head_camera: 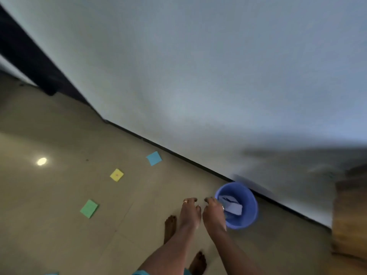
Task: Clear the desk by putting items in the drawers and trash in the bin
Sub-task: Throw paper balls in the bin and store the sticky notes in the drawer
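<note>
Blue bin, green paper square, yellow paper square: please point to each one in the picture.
blue bin (251, 207), head view, inner right wall.
green paper square (89, 208), head view, its middle.
yellow paper square (116, 175), head view, its middle.

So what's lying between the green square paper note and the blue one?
A yellow square paper note, roughly midway between them on the tiled floor, in the head view.

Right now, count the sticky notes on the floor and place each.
3: blue note by the wall, yellow note down-left of it, green note further down-left, all left of the bin. A blue sliver at the bottom edge may be a fourth.
</note>
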Demonstrator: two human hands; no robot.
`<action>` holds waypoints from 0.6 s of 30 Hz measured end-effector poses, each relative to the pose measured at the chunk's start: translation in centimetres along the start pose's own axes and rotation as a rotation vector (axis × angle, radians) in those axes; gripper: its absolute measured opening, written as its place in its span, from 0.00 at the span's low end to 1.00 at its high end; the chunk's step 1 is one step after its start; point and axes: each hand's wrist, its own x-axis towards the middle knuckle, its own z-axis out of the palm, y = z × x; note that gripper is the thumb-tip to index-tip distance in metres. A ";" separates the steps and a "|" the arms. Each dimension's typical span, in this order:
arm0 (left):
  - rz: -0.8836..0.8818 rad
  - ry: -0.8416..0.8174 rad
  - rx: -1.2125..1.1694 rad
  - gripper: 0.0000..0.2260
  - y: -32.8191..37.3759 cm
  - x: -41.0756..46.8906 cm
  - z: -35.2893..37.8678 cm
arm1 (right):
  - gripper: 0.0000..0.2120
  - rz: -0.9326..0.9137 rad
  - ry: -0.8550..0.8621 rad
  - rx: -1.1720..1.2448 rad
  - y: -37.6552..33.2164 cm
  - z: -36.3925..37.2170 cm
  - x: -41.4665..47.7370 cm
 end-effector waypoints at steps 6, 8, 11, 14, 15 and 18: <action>-0.143 0.162 -0.110 0.16 -5.2 2.7 -7.7 | 0.21 -0.143 -0.072 -0.034 -9.3 3.9 0.7; -0.183 0.190 -0.138 0.16 -7.5 4.4 -10.2 | 0.20 -0.176 -0.106 -0.061 -12.3 5.7 1.7; -0.234 0.212 -0.148 0.16 -11.0 7.5 -13.8 | 0.19 -0.198 -0.132 -0.080 -16.1 8.7 3.8; -0.313 0.208 -0.187 0.17 -15.1 11.4 -16.9 | 0.19 -0.163 -0.168 -0.092 -20.0 11.9 6.6; -0.332 0.199 -0.200 0.16 -16.2 12.4 -17.8 | 0.19 -0.149 -0.171 -0.092 -21.1 12.6 7.5; -0.390 0.191 -0.226 0.16 -20.2 17.0 -20.4 | 0.20 -0.128 -0.177 -0.109 -24.1 15.8 11.1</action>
